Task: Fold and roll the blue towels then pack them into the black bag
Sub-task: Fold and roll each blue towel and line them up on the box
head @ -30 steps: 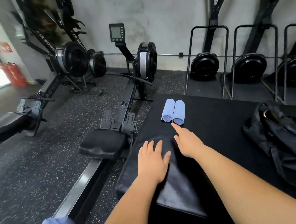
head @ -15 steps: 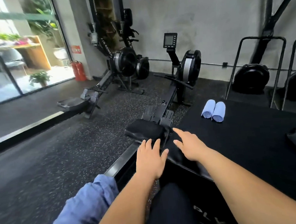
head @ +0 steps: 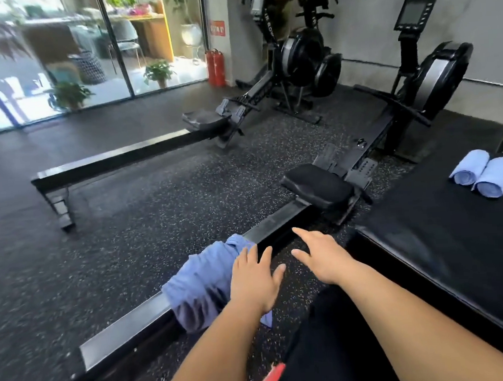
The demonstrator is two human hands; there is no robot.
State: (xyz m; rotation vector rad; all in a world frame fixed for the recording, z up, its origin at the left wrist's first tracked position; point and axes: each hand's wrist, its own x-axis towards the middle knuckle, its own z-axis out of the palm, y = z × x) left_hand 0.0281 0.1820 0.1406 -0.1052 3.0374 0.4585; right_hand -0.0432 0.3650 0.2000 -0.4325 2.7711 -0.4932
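A loose blue towel [head: 200, 283] hangs draped over the black rail [head: 129, 332] of the nearest rowing machine. My left hand [head: 255, 279] hovers with spread, straight fingers at the towel's right edge and holds nothing. My right hand [head: 320, 257] is open too, above the speckled floor a little right of the rail. Two rolled blue towels [head: 482, 172] lie side by side on the black platform [head: 426, 237] at the far right. The black bag is out of view.
The rowing machine's seat [head: 318, 185] sits on the rail ahead of my hands. A second rower [head: 209, 121] lies across the floor to the left. Glass doors [head: 56, 55] and red fire extinguishers [head: 215, 68] stand at the back.
My view has swung left, away from the platform and bag, bringing the draped towel to the centre. Both hands left the black pad and moved over to the rail.
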